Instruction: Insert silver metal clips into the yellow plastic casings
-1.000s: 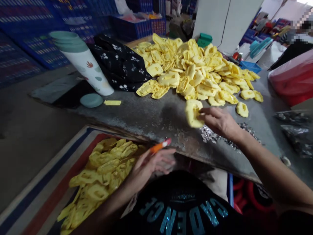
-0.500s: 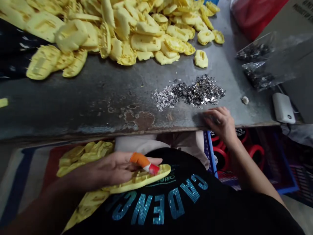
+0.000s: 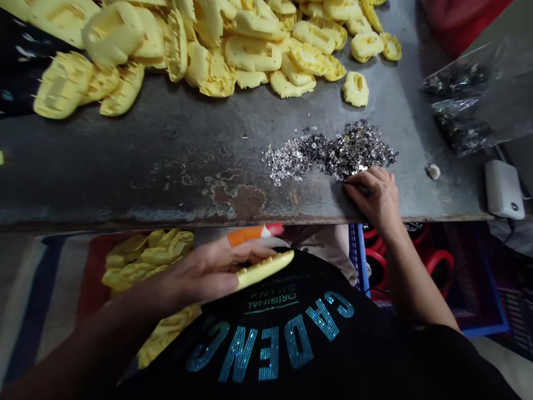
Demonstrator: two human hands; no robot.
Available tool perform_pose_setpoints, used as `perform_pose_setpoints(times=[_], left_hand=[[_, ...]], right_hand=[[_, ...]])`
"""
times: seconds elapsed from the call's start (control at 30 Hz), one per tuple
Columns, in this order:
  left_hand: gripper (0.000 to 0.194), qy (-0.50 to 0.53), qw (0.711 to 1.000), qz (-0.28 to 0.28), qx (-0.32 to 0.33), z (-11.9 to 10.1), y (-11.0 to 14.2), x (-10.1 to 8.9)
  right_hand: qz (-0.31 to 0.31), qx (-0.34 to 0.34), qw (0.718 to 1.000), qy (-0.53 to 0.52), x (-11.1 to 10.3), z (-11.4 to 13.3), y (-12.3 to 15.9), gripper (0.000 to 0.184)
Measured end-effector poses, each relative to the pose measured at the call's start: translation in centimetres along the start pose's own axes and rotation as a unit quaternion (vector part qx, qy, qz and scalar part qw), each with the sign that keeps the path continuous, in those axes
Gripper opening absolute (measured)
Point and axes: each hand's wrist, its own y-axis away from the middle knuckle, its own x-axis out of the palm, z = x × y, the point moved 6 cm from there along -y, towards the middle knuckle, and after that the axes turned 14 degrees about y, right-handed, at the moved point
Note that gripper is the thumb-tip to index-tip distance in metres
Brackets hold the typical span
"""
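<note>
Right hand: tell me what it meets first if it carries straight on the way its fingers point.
First comes the heap of silvery flakes on the metal tabletop: the fingertips of the right hand lie at its near edge, though this view cannot show whether they touch.

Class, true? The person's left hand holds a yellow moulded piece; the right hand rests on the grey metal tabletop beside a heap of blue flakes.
No: in the head view the flakes are silver, not blue. The left hand holds the yellow moulded piece, the right hand rests on the grey metal tabletop beside them.
</note>
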Motion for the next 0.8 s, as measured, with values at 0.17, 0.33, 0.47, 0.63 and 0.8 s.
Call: perform_pose_setpoints(times=[0.17,0.33,0.47,0.63,0.8], left_hand=[[0.081,0.257,0.960,0.107,-0.042,-1.4,-3.4,2.6],[0.083,0.295,0.943,0.140,-0.063,-0.1,-3.6,4.4],[0.069,0.294,0.945,0.129,-0.059,0.2,-3.4,4.4],[0.070,0.285,0.951,0.114,-0.030,0.2,-3.7,4.7],[0.078,0.318,0.925,0.181,-0.103,0.9,-3.5,6.1]], right_hand=[[0.016,-0.036,0.996,-0.077,-0.9,1.3,1.2,0.017],[0.043,-0.016,0.993,-0.107,-1.2,1.5,1.7,0.014],[0.030,-0.004,0.996,-0.081,-1.0,1.1,1.7,0.014],[0.015,-0.022,0.999,-0.046,-0.7,1.8,1.2,0.009],[-0.010,-0.102,0.981,-0.165,-4.2,6.3,1.1,0.012]])
